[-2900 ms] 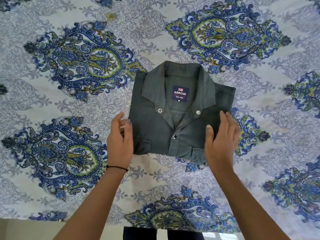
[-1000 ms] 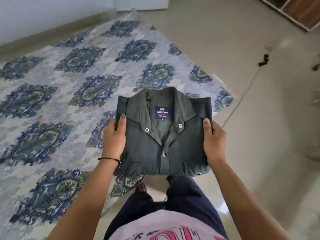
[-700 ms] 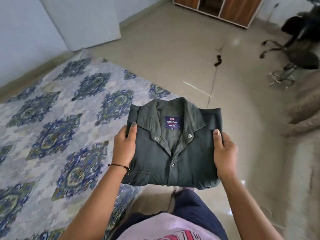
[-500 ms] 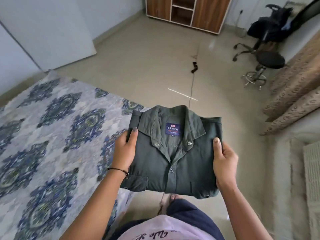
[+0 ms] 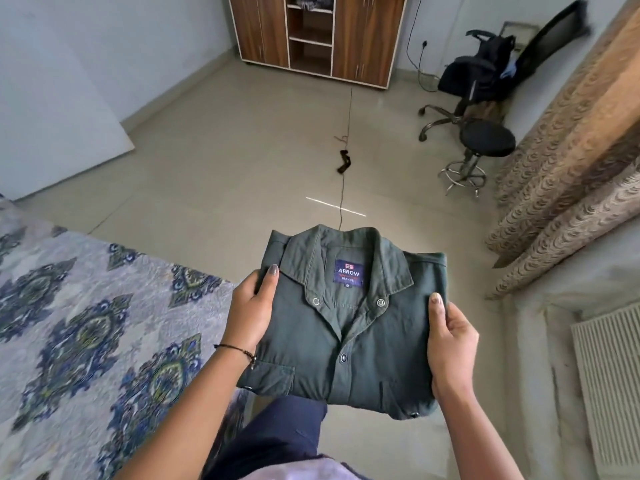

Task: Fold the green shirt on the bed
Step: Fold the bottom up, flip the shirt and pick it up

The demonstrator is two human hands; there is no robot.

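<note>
Folded green shirt (image 5: 349, 327) held in both hands at centre frame, above the floor.

The left hand (image 5: 251, 311) and right hand (image 5: 450, 344) clamp its side edges, thumbs on top, other fingers hidden beneath. The bed (image 5: 86, 323) lies lower left; the wooden wardrobe (image 5: 367, 36) at top stands open, something on its upper shelf.

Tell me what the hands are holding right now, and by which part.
The folded green shirt, held by its two side edges: the left hand grips the left edge near the collar, and the right hand grips the right edge, thumbs on top.
</note>
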